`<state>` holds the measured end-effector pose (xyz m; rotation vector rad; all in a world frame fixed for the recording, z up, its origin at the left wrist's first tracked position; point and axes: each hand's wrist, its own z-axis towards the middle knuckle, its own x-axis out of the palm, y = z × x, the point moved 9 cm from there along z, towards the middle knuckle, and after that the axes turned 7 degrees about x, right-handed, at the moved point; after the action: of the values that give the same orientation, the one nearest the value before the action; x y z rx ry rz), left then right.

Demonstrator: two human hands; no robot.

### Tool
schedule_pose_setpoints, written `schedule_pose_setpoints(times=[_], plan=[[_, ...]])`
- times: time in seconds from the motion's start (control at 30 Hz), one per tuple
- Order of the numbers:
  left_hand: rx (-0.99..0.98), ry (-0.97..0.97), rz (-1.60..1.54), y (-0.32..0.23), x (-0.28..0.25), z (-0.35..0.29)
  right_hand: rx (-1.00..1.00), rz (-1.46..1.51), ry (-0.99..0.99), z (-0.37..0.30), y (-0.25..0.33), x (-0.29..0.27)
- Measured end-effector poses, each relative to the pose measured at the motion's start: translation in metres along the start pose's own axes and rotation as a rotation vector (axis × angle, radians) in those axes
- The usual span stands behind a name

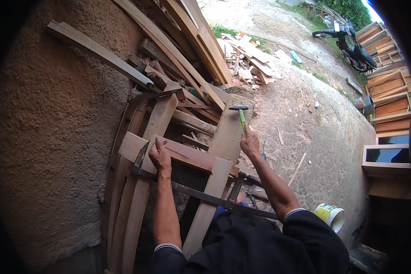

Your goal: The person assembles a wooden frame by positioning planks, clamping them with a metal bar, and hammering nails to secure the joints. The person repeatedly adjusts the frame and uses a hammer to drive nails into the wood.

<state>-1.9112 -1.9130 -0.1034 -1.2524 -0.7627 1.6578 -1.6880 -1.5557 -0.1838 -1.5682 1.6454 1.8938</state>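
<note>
My right hand [250, 143] is closed around the green handle of a hammer [241, 115]. The dark hammer head is over a wide, worn plank [229, 130]. My left hand [160, 156] is closed at the left part of a reddish wooden crosspiece [189, 154], thumb on top; its fingertips are partly hidden. Two long pale boards run under the crosspiece: a left board [137, 214] and a right board [208, 205]. Nearer my body, a dark metal bar clamp [187, 191] lies across both boards, with one jaw beside my left wrist and a screw end at the right.
Loose planks [169, 50] lean along the rough wall [55, 137] at left. A pile of offcuts [251, 57] lies ahead on cracked ground. A bucket [329, 216] sits at my right. Farther off are a motorcycle [351, 45] and wooden frames [390, 86].
</note>
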Motion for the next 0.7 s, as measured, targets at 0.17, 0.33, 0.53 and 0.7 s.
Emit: schedule_pose_setpoints(times=[0.17,0.33,0.53,0.7], plan=[[-0.836,0.335,-0.785,-0.010,0.135,-0.066,0.058,0.043,-0.005,0.007,-0.004,0.004],[-1.293,0.360,-1.136,-0.025,0.220,-0.120,0.079,-0.109,0.122,0.005,-0.003,-0.006],[-1.281,0.207,-1.472,-0.033,0.251,-0.134,-0.098,0.217,-0.003,-0.018,-0.008,-0.031],[-1.256,0.305,-1.354,-0.045,0.223,-0.147,-0.110,0.198,0.164,-0.056,-0.010,-0.039]])
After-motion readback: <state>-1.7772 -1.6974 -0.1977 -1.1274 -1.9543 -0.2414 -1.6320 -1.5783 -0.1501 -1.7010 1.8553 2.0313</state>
